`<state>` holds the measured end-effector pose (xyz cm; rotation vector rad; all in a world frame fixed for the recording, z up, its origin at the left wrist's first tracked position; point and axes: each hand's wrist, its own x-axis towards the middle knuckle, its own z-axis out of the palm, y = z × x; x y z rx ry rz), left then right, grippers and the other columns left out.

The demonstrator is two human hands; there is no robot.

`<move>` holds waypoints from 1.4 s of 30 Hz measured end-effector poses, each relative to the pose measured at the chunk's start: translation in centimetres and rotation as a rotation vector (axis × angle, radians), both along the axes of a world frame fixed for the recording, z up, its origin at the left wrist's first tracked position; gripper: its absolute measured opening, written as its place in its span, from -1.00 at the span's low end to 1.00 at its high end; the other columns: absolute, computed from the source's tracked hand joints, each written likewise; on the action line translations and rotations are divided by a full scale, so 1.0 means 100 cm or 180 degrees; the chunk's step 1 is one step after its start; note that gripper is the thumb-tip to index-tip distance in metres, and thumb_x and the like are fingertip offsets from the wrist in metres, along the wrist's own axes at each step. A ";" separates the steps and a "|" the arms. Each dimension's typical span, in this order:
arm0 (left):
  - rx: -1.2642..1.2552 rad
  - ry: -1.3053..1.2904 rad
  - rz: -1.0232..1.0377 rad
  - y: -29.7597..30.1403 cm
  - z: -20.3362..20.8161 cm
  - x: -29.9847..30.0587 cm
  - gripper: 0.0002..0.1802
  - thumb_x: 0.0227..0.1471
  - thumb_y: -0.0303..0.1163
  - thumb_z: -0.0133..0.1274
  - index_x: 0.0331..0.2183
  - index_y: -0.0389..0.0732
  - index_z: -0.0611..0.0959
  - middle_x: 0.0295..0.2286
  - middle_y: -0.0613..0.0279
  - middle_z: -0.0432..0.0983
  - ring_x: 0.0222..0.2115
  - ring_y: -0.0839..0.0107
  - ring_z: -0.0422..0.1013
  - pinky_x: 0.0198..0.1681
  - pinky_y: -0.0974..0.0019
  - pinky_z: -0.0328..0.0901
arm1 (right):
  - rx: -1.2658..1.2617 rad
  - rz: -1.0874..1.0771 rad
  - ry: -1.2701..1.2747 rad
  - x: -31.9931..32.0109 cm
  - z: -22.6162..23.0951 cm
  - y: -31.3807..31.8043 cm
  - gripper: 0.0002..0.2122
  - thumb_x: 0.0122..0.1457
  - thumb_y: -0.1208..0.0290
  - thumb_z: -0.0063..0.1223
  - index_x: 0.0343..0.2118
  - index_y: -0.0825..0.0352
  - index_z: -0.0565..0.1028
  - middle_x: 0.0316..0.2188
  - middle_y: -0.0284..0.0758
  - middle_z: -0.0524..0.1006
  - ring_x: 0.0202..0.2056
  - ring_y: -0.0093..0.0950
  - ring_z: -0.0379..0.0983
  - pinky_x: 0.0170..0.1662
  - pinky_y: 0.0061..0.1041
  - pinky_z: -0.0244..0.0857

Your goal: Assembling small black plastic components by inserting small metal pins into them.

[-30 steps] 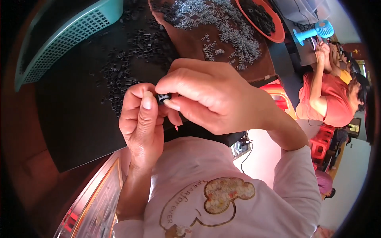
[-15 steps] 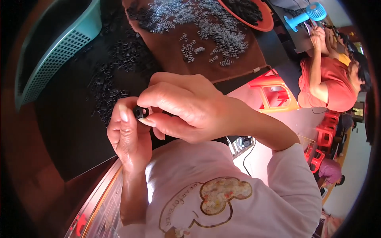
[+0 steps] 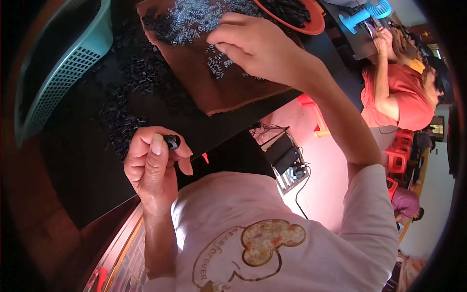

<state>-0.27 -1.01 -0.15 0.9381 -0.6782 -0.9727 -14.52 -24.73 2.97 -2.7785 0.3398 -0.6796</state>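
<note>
Thumb and fingers of my left hand (image 3: 153, 168) pinch a small black plastic part (image 3: 171, 141) near the table's front edge. My right hand (image 3: 260, 48) hovers over the brown cloth (image 3: 194, 80), its thumb and fingertips pressed together. I cannot make out whether anything is between them. Under and around those fingertips lie many small silvery metal pieces (image 3: 192, 22) that look like coil springs. Loose small black parts (image 3: 121, 114) are scattered on the dark table just beyond my left hand.
A teal plastic basket (image 3: 73, 73) stands at the far left. An orange-red basin (image 3: 316, 22) of black parts sits at the back right. Beyond it are a blue fan (image 3: 374, 9) and a seated person in red (image 3: 401, 97). Red stools (image 3: 399, 158) stand on the right.
My right hand has left the black part and moved up and away to the silvery pieces on the cloth. My left hand still holds the part, slightly lower and farther left.
</note>
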 end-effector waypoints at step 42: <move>-0.0009 -0.0019 -0.0007 -0.002 -0.002 0.004 -0.72 0.25 -0.29 -0.06 -0.32 -0.36 0.49 -0.50 0.13 0.49 -0.68 0.53 0.34 -0.59 0.52 0.27 | -0.0685 -0.0190 0.1101 0.019 0.008 -0.020 -0.91 0.04 0.49 -0.04 -0.42 0.34 0.49 -0.39 -0.20 0.50 -0.32 -0.17 0.49 -0.27 -0.20 0.34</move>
